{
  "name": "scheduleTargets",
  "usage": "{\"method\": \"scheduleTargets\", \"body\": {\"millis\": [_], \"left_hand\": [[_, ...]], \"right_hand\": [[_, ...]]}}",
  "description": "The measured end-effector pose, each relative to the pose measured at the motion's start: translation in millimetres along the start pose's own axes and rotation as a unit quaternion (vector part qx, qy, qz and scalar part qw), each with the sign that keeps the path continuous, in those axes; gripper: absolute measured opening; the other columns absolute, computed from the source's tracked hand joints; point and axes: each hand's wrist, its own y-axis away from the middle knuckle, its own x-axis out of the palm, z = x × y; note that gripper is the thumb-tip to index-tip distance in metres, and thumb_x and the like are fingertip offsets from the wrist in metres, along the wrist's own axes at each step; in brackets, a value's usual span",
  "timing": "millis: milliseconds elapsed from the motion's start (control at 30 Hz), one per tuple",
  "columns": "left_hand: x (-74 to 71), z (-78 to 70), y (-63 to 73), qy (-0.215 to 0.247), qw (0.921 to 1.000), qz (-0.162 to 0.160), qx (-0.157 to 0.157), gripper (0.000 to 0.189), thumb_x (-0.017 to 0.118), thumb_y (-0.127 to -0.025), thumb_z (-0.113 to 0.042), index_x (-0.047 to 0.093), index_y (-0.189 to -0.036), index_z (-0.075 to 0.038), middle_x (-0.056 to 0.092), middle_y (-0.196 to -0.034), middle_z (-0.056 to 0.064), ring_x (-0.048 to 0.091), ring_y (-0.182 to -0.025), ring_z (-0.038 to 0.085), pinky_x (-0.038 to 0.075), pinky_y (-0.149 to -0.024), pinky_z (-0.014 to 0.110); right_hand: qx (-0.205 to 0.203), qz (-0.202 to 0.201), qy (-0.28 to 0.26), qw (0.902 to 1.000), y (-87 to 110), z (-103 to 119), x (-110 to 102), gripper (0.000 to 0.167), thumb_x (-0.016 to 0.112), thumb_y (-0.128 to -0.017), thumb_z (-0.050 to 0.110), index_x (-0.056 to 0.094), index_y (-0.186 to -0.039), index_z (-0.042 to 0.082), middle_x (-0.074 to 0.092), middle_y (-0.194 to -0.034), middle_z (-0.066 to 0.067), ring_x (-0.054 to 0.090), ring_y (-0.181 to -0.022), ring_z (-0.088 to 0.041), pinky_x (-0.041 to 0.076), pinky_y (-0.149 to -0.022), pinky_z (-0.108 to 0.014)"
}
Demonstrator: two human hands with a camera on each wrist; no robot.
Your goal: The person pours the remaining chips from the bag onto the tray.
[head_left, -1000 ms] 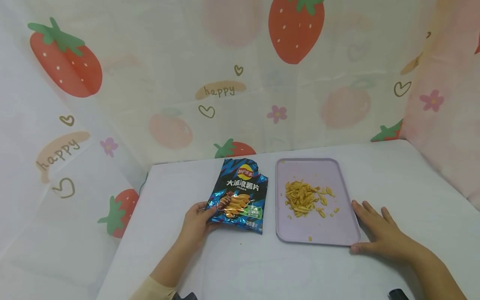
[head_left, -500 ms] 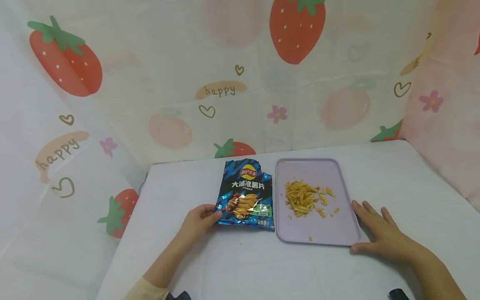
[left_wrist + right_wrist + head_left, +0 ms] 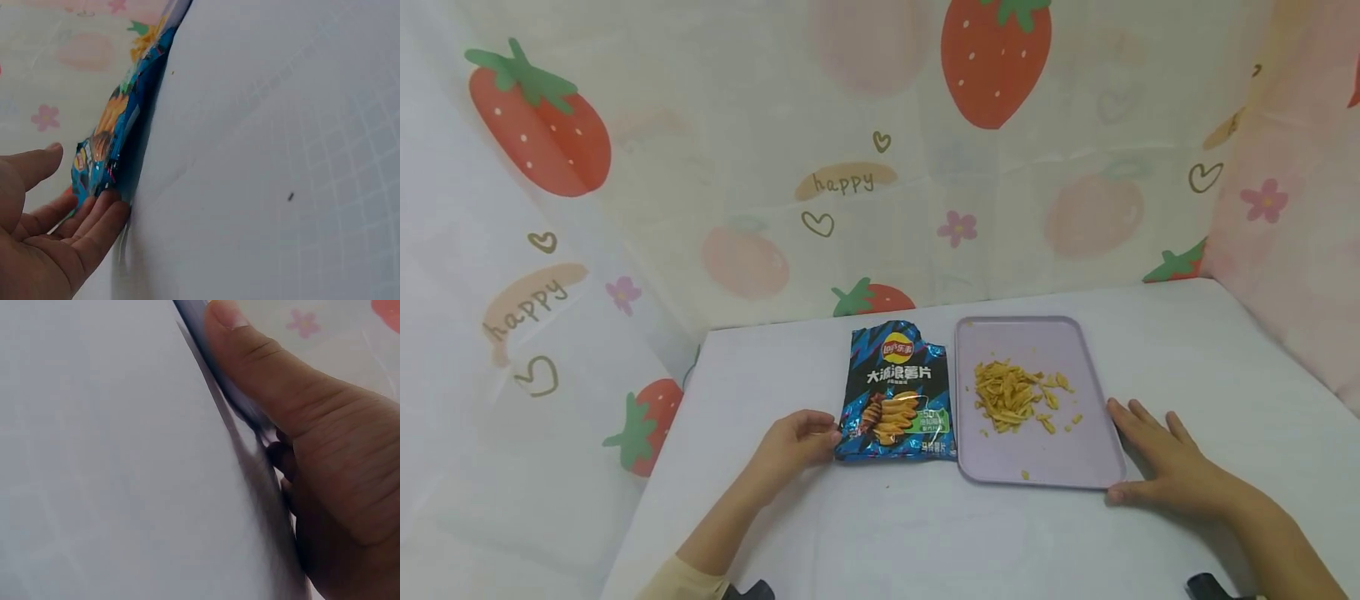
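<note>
A blue and black potato chip bag (image 3: 895,392), torn at its top right corner, lies flat against the left side of a pale purple tray (image 3: 1037,467). On the tray is a heap of yellow broken chips (image 3: 1003,396), with loose bits to its right. My left hand (image 3: 793,450) is at the bag's lower left edge. The left wrist view shows this hand's (image 3: 50,247) fingers extended against the bag (image 3: 103,140), its thumb apart from it. Along the tray's right edge my right hand (image 3: 1180,475) rests with fingers spread, thumb by the lower right corner.
A white cloth covers the table (image 3: 880,533). A strawberry-patterned curtain (image 3: 865,100) stands behind it and at both sides. One tiny crumb (image 3: 887,487) lies on the cloth below the bag.
The chip bag has moved right and turned straighter, coming to lie beside the tray. My left hand moved along with it, then its thumb came off the bag. The right hand stayed put.
</note>
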Motion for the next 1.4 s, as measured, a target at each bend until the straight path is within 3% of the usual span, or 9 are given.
{"method": "scheduleTargets", "body": {"millis": [333,533,667,733,800,900,967,1133,1400], "left_hand": [[-4.5,0.4,2.7,-0.035,0.9994,-0.006,0.003,0.034,0.078,-0.093,-0.024,0.068,-0.122,-0.007,0.073,-0.118,0.006,0.073,-0.1,0.019,0.059,-0.089,0.039],[-7.4,-2.5,7.2,-0.096,0.9952,-0.018,0.009,0.031,0.078,-0.092,-0.026,0.07,-0.119,-0.013,0.074,-0.113,-0.002,0.071,-0.103,0.017,0.059,-0.087,0.039],[-10.0,-6.2,12.7,-0.136,0.9904,-0.018,0.016,0.031,0.078,-0.093,-0.028,0.069,-0.12,-0.015,0.073,-0.112,-0.003,0.07,-0.103,0.017,0.06,-0.082,0.037],[-12.4,-8.8,15.2,-0.155,0.9875,-0.016,0.023,0.032,0.077,-0.093,-0.029,0.069,-0.121,-0.016,0.073,-0.115,-0.002,0.069,-0.103,0.017,0.06,-0.081,0.037],[-15.2,-11.4,17.2,-0.173,0.9842,-0.013,0.034,0.033,0.077,-0.093,-0.029,0.069,-0.123,-0.017,0.072,-0.118,0.0,0.069,-0.104,0.018,0.061,-0.083,0.038],[-19.4,-14.0,19.2,-0.22,0.9738,-0.01,0.055,0.033,0.076,-0.094,-0.029,0.068,-0.125,-0.018,0.071,-0.122,0.001,0.068,-0.108,0.019,0.059,-0.091,0.042],[-21.8,-15.1,20.6,-0.258,0.9637,-0.009,0.068,0.033,0.076,-0.094,-0.029,0.068,-0.125,-0.02,0.07,-0.122,0.001,0.067,-0.111,0.019,0.057,-0.095,0.045],[-25.6,-17.3,23.7,-0.348,0.9338,-0.008,0.084,0.031,0.075,-0.094,-0.032,0.069,-0.123,-0.022,0.069,-0.123,-0.002,0.065,-0.113,0.019,0.055,-0.098,0.047],[-36.0,-14.0,28.9,-0.428,0.8965,0.005,0.116,0.034,0.076,-0.093,-0.036,0.07,-0.122,-0.02,0.068,-0.127,-0.002,0.062,-0.122,0.02,0.052,-0.103,0.046]], "right_hand": [[0.004,0.018,0.001,0.9998,-0.4,1.6,-8.4,0.115,0.081,-0.081,0.052,0.016,-0.163,0.005,0.028,-0.162,-0.03,0.005,-0.158,-0.039,-0.017,-0.122,-0.055],[0.0,0.013,0.02,0.9997,5.3,0.1,-10.4,0.106,0.079,-0.083,0.052,0.025,-0.161,0.004,0.035,-0.159,-0.028,0.01,-0.158,-0.03,-0.014,-0.125,-0.046],[0.006,0.008,0.045,0.9989,12.2,0.0,-11.4,0.1,0.076,-0.085,0.055,0.033,-0.159,0.005,0.039,-0.158,-0.026,0.005,-0.156,-0.003,-0.014,-0.125,-0.034],[0.003,0.007,0.064,0.9979,14.7,0.5,-12.4,0.097,0.074,-0.086,0.057,0.035,-0.158,0.005,0.042,-0.157,-0.024,0.005,-0.154,0.002,-0.013,-0.125,-0.03],[-0.002,-0.002,0.086,0.9963,16.1,2.2,-13.8,0.092,0.074,-0.087,0.057,0.041,-0.156,0.006,0.047,-0.154,-0.022,0.016,-0.155,-0.006,-0.01,-0.125,-0.026],[-0.024,-0.02,0.115,0.9929,17.0,4.4,-15.4,0.084,0.075,-0.087,0.053,0.05,-0.15,0.005,0.056,-0.147,-0.02,0.041,-0.146,-0.032,-0.006,-0.124,-0.021],[-0.041,-0.034,0.131,0.99,17.2,6.0,-16.1,0.078,0.077,-0.086,0.051,0.056,-0.145,0.003,0.061,-0.142,-0.018,0.053,-0.133,-0.041,-0.006,-0.122,-0.016],[-0.075,-0.059,0.16,0.9825,19.3,7.1,-17.0,0.069,0.08,-0.085,0.046,0.063,-0.137,0.004,0.068,-0.133,-0.014,0.061,-0.123,-0.038,-0.007,-0.113,-0.004],[-0.126,-0.085,0.201,0.9677,25.2,6.0,-17.2,0.056,0.087,-0.08,0.037,0.071,-0.126,0.009,0.074,-0.121,-0.005,0.069,-0.11,-0.03,-0.005,-0.113,-0.004]]}}
